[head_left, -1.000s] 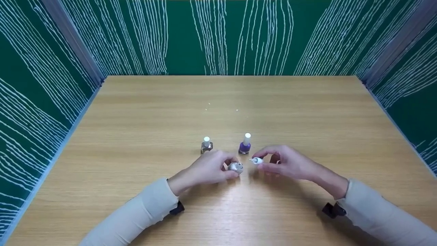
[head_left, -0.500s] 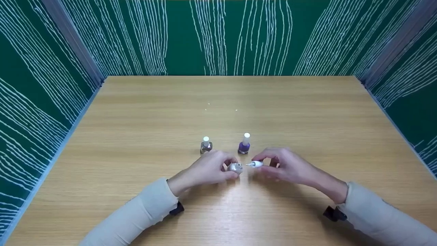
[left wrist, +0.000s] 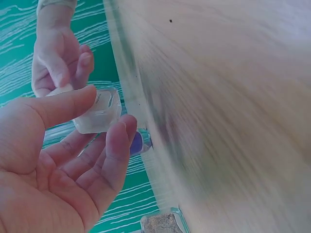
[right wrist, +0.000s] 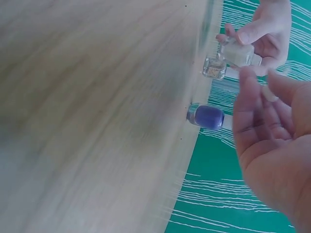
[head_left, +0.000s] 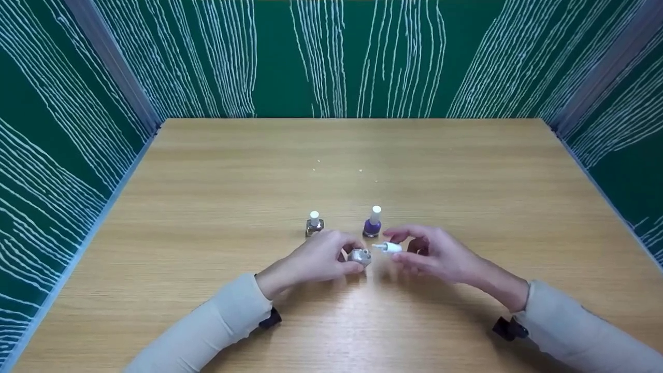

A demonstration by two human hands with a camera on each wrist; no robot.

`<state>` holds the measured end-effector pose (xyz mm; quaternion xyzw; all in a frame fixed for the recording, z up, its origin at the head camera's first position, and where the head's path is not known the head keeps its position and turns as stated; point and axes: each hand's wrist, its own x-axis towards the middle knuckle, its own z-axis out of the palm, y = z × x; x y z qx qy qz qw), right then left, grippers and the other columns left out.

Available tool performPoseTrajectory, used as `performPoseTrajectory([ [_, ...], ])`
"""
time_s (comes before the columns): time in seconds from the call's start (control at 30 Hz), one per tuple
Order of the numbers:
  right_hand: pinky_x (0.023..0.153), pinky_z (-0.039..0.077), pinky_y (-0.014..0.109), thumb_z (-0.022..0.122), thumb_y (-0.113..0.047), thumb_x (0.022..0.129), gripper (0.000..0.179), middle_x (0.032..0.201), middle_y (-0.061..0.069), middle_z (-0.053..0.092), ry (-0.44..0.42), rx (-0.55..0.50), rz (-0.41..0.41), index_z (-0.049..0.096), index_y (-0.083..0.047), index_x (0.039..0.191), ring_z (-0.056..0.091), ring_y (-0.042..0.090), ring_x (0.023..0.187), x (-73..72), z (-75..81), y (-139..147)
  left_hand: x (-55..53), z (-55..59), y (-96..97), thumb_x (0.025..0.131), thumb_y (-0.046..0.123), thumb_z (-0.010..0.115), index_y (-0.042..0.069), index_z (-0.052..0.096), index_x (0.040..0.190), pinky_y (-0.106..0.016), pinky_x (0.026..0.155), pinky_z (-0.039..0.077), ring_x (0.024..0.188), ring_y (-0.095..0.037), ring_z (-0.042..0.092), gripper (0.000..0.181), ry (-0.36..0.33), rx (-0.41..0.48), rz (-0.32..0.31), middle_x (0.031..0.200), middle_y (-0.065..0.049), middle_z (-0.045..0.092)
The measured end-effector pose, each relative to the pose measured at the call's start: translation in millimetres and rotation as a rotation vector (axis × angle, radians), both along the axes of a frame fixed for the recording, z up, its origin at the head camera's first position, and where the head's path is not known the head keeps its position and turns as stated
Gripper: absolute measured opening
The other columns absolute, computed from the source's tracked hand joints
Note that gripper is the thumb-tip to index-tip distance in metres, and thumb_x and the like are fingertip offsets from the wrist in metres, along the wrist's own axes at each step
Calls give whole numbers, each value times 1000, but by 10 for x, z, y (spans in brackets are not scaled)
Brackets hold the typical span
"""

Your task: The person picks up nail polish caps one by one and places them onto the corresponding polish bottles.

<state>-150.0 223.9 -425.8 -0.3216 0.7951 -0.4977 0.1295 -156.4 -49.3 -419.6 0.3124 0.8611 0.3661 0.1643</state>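
Observation:
My left hand [head_left: 321,257] grips a small nail polish bottle [head_left: 359,257] of pale, whitish polish between thumb and fingers. Its neck is uncapped, and the bottle [left wrist: 100,115] looks tilted in the left wrist view. Just to the right, my right hand [head_left: 440,255] pinches the white brush cap [head_left: 393,248] between thumb and fingertips. The brush [head_left: 378,246] points left, slightly apart from the bottle's mouth. Beyond the hands stand two capped bottles: a purple nail polish [head_left: 372,228] and a glittery nail polish [head_left: 314,227], the latter partly behind my left hand.
The wooden table [head_left: 248,176] carries a few tiny white specks [head_left: 360,170] toward its far side. Green walls [head_left: 279,57] with white streaks surround its back and sides. Dark wrist-worn devices [head_left: 510,328] sit at both cuffs.
My right hand has turned the cap, so the brush now shows sideways and points left toward the bottle. The left hand and the standing bottles have stayed put; the head view shifts slightly.

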Motion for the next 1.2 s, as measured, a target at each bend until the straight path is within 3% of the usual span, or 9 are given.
performPoseTrajectory([
  [0.13,48,53,30,71,-8,95,27,92,22,68,10,-86,-11,64,-3,121,67,32,66,20,-9,-12,-6,-3,4,90,17,78,12,75,107,-22,68,52,79,-7,64,18,20,23,-5,92,9,71],
  [0.23,47,52,30,70,-9,96,21,84,23,68,15,-94,-25,66,-5,116,68,32,66,23,-14,-15,-7,-9,9,90,17,78,12,75,106,-21,69,52,81,-5,63,17,27,40,-8,92,9,71],
  [0.6,49,56,41,67,-3,96,27,86,22,69,-57,-128,63,67,-1,124,65,24,60,-60,-76,63,-9,-22,-3,90,16,79,13,78,102,-21,60,51,72,-7,64,13,27,45,15,87,9,72],
  [0.83,54,59,42,71,-5,95,32,97,25,71,-165,-67,-18,64,2,125,70,37,71,-94,-63,101,-2,-14,-18,90,18,79,13,78,105,-20,65,53,74,-5,64,16,28,18,24,92,8,73],
  [1.0,51,58,40,71,-8,95,28,93,23,72,-168,-73,-78,62,0,120,69,33,68,-99,-56,93,1,-11,-14,90,17,78,10,78,105,-19,68,54,77,-7,66,16,31,29,11,93,6,74],
  [1.2,44,53,35,69,-14,98,28,94,31,65,-162,-86,-109,64,0,122,65,38,62,-92,-54,44,-2,-35,-15,90,15,78,10,78,105,-17,68,55,77,-6,67,16,21,43,7,92,6,74],
])
